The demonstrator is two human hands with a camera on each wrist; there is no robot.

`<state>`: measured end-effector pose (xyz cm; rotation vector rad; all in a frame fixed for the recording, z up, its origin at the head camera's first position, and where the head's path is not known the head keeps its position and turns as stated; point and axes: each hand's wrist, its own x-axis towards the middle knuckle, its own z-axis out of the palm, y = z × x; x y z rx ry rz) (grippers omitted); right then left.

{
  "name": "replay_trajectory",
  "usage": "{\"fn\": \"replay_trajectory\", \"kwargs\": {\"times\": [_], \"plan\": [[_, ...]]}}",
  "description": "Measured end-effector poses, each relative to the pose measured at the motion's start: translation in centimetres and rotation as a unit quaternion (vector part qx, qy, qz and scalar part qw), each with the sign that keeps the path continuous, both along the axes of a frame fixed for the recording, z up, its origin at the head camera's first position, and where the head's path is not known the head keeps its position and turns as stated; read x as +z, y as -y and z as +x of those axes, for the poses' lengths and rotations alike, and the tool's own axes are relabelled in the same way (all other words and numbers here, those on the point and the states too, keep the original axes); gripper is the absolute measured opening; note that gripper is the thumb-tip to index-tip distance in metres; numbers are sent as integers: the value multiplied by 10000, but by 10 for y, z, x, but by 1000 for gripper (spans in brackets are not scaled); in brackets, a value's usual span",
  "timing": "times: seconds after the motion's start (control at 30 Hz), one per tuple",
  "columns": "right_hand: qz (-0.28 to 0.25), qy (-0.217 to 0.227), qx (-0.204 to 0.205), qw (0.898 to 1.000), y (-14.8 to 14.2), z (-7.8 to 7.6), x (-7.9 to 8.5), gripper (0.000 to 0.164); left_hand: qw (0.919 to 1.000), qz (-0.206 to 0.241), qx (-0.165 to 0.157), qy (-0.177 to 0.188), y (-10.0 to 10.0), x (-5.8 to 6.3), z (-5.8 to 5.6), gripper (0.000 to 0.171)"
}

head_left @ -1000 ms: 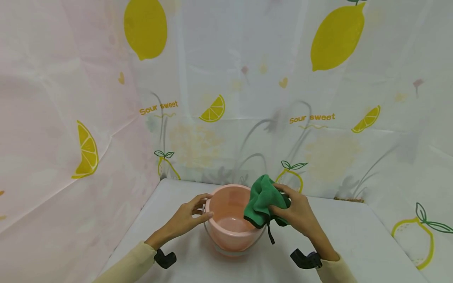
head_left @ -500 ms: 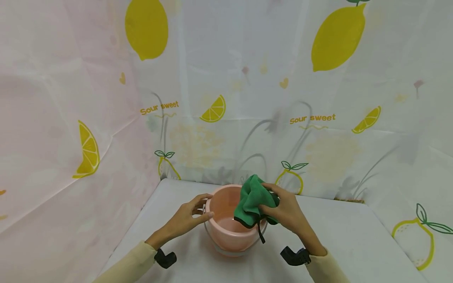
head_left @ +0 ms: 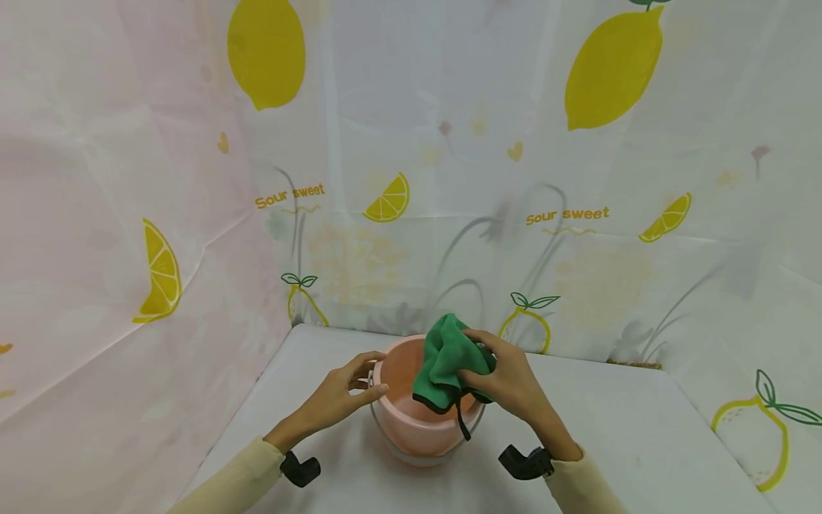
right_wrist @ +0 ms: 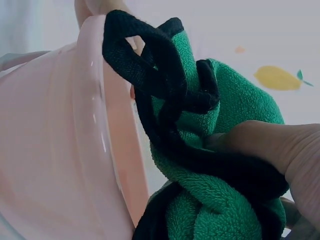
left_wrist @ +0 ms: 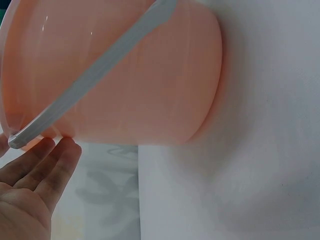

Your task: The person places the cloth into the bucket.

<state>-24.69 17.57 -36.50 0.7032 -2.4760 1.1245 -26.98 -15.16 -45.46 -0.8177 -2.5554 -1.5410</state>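
Observation:
A pink bucket (head_left: 420,435) with a grey handle (left_wrist: 85,82) stands upright on the white table. At its left side is my left hand (head_left: 334,396), thumb and index finger at the rim, the other fingers nearly straight with their tips against the outer wall in the left wrist view. My right hand (head_left: 507,378) pinches a crumpled green towel (head_left: 443,360) between thumb and fingers. The towel has black edging and a black hanging loop (right_wrist: 145,55). It is over the right part of the bucket's opening and hides some of the rim.
The white table (head_left: 616,428) extends around the bucket. Behind it hangs a pale curtain (head_left: 424,271) printed with lemons, and another pinkish panel (head_left: 77,271) closes the left side. Each wrist wears a black camera mount (head_left: 526,462).
My right hand has carried the green towel leftward, from the bucket's right rim to further over its opening. My left hand and the bucket have stayed put.

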Motion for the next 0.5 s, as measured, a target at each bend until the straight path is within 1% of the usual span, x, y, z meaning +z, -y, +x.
{"fn": "replay_trajectory", "kwargs": {"times": [0.5], "plan": [[-170,102,448,9988,12,4,2,60,10000,18,37,-25,-2,1,2,53]]}}
